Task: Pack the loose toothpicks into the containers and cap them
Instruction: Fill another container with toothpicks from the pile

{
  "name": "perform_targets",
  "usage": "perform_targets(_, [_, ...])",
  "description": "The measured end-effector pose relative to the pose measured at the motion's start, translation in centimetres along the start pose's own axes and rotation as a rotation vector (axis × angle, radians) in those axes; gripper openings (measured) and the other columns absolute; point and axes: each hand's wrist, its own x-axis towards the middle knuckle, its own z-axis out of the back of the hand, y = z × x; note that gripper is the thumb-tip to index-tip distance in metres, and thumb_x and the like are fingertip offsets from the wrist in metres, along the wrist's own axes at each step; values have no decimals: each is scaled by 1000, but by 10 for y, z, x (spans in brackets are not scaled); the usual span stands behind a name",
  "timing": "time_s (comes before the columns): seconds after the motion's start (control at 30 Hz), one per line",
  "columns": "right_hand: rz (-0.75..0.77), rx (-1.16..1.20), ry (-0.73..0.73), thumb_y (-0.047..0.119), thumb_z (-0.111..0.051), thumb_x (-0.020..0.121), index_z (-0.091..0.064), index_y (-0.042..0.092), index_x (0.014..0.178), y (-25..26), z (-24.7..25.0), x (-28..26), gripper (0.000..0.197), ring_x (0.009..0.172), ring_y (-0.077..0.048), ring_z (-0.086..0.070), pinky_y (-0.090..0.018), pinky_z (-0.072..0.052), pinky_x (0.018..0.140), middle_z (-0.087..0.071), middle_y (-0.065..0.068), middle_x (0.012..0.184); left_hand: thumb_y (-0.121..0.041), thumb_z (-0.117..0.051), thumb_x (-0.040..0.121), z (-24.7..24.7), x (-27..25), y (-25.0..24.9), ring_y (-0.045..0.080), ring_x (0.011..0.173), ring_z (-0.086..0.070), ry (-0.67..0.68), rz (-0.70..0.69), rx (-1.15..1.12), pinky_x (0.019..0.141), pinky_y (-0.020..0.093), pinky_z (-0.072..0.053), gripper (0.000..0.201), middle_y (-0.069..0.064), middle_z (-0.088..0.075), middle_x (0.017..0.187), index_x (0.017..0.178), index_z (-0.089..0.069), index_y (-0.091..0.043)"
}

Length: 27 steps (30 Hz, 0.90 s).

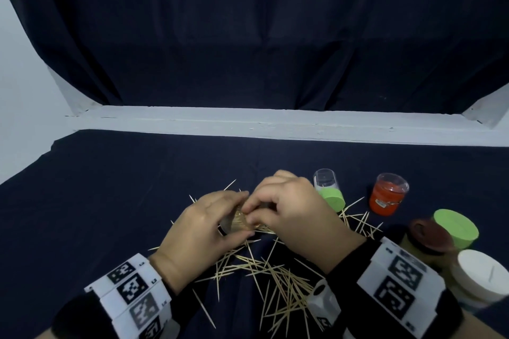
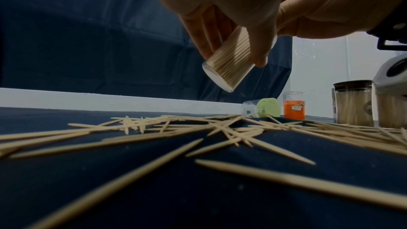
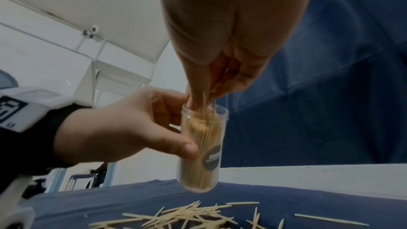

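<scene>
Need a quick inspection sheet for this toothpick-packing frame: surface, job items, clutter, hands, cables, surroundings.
Surface: dark blue cloth covers the table.
Job's things: clear container, nearly full of toothpicks, held off the table, uncapped; loose toothpicks scattered on the cloth; green-capped container lying on its side; red-capped container standing inverted on its cap; three capped containers at the right edge.
Clutter: nothing seen.
Hands: left hand grips the clear container; right hand pinches toothpicks into its mouth.
Cables: nothing seen.
Surroundings: dark curtain behind a white ledge; marker bands on both wrists.
</scene>
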Motion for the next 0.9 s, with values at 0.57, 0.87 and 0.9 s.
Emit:
perform_targets(0.57, [-75, 47, -76, 5, -75, 71, -75, 17, 73, -2, 2, -6, 11, 73, -1, -56, -9, -41, 65, -55, 17, 73, -48, -67, 76, -2, 0, -4, -1, 103, -57, -45, -82, -1, 90, 18, -47, 54, -9, -64, 112, 120, -60, -19])
perform_targets(0.87, [-102, 11, -2, 16, -68, 82, -76, 17, 88, 11, 6, -5, 10, 82, -11, -59, -30, -47, 79, -65, 3, 88, -46, -70, 75, -3, 0, -2, 1, 102, -59, -44, -57, -13, 90, 21, -49, 54, -7, -65, 110, 117, -65, -13])
perform_targets(0.9, [-93, -22, 6, 17, -67, 83, -75, 16, 90, 10, 5, -5, 11, 86, -13, -58, -32, -46, 80, -64, 1, 89, -46, -70, 75, -3, 0, -3, 1, 102, -59, -42, -63, -10, 90, 20, -48, 54, -7, -65, 110, 117, -65, -13])
